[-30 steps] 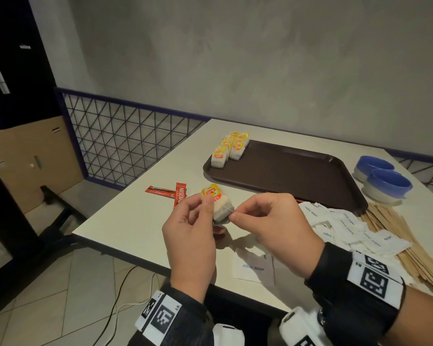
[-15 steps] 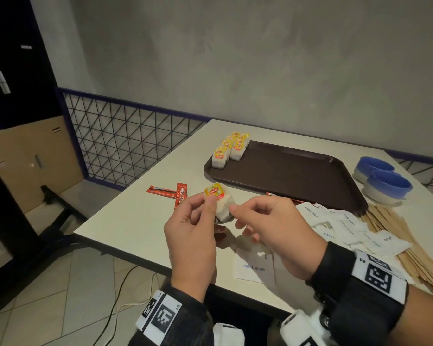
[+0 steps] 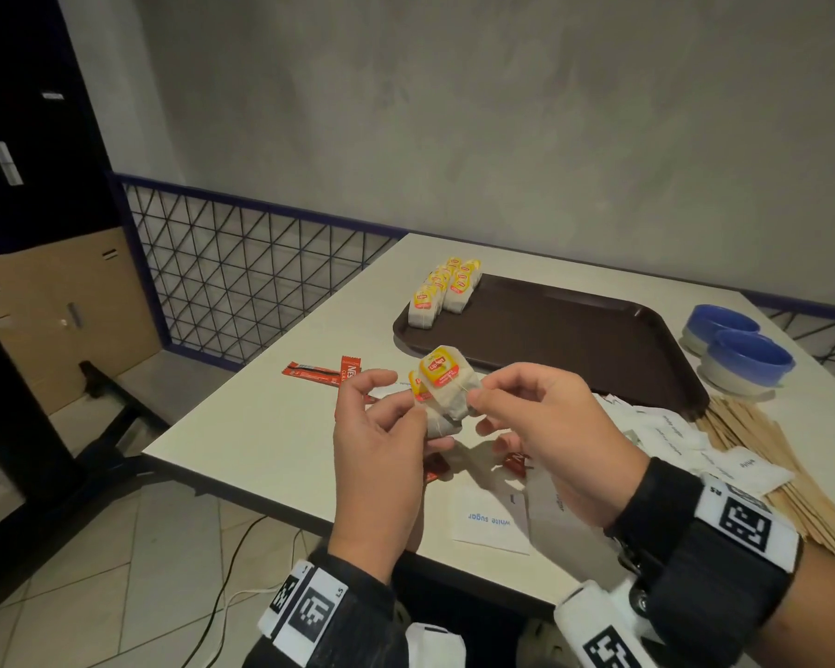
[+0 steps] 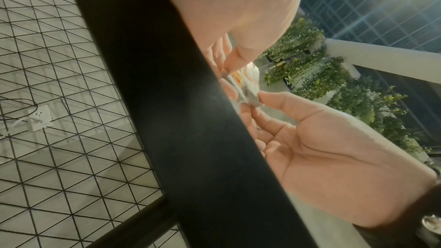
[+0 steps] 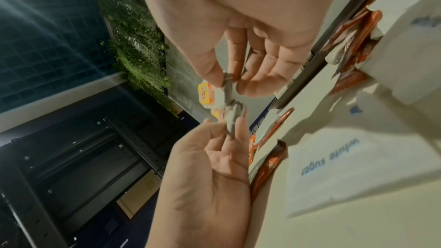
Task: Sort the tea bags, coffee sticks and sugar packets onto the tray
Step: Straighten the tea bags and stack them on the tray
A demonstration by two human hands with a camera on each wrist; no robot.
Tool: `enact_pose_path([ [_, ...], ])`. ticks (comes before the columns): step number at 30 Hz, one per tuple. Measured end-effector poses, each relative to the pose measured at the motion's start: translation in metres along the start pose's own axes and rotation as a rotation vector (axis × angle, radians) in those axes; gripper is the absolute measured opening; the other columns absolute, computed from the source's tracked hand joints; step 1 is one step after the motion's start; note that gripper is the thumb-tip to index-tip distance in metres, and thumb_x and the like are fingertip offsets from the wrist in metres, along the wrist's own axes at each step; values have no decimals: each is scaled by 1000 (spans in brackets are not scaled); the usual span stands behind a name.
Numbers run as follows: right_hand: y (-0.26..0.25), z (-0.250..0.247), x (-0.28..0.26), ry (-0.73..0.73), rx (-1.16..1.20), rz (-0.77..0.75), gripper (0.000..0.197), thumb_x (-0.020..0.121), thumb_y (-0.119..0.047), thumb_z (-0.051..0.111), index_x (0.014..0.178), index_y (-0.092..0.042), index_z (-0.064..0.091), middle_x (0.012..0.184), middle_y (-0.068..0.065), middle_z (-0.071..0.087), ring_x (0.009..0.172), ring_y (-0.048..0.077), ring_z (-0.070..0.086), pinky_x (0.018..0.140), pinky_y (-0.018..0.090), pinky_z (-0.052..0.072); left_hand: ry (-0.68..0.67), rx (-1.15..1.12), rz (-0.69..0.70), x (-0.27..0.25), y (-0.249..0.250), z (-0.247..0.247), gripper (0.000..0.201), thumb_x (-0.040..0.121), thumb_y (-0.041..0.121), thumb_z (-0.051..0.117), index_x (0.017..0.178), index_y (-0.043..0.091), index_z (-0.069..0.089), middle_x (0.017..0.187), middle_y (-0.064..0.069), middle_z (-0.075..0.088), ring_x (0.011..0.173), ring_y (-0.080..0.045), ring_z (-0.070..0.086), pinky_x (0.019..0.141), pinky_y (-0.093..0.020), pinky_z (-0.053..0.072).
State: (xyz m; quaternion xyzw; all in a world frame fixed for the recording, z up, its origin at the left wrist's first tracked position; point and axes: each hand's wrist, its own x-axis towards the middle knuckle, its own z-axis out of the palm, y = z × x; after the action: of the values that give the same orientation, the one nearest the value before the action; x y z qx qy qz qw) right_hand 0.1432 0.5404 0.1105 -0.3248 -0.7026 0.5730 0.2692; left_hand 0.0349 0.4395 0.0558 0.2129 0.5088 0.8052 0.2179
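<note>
Two white tea bags with yellow tags are held together above the table's front edge. My left hand [image 3: 418, 412] pinches the lower tea bag [image 3: 438, 424]. My right hand [image 3: 473, 400] pinches the upper tea bag [image 3: 447, 378], seen in the right wrist view [image 5: 211, 95] beside the lower bag [image 5: 232, 120]. The brown tray [image 3: 574, 339] lies behind them, with a row of tea bags [image 3: 447, 291] at its left end. Red coffee sticks [image 3: 319, 371] lie left of my hands. White sugar packets [image 3: 671, 431] are heaped to the right.
Wooden stirrers [image 3: 762, 441] lie at the right edge, with two blue bowls [image 3: 743, 354] behind them. A "white sugar" packet [image 3: 490, 518] and more red sticks [image 3: 514, 460] lie under my hands. A wire mesh railing [image 3: 242, 282] stands left of the table [image 3: 271, 426].
Both hands have stayed together over the front edge. The bundle has come apart into two bags, a second yellow tag shows, and my right hand has drawn its bag slightly up and right.
</note>
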Motion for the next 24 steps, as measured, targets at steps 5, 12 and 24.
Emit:
enact_pose_path([
  [5,-9,-18,0,-43,-17,-60,8,88,-8,75,93,-2,73,74,7,71,68,19,65,63,35,52,-1,94,35,4,-8,-4,39,96,-10,53,82,24,63,95,-14,74,77,-37,74,68,-55,63],
  [12,-12,-36,-5,-167,-223,-31,4,88,-5,74,89,-2,76,76,23,68,63,19,56,54,27,45,-19,48,-12,2,-7,1,38,101,-3,51,83,15,80,101,-13,76,78,-31,76,70,-48,63],
  [24,-11,-34,-6,-134,-208,-99,7,93,-11,72,91,-9,78,87,19,71,64,24,70,54,30,56,-240,357,130,-3,-5,4,3,85,23,83,84,26,81,83,8,74,85,-13,68,75,-35,62],
])
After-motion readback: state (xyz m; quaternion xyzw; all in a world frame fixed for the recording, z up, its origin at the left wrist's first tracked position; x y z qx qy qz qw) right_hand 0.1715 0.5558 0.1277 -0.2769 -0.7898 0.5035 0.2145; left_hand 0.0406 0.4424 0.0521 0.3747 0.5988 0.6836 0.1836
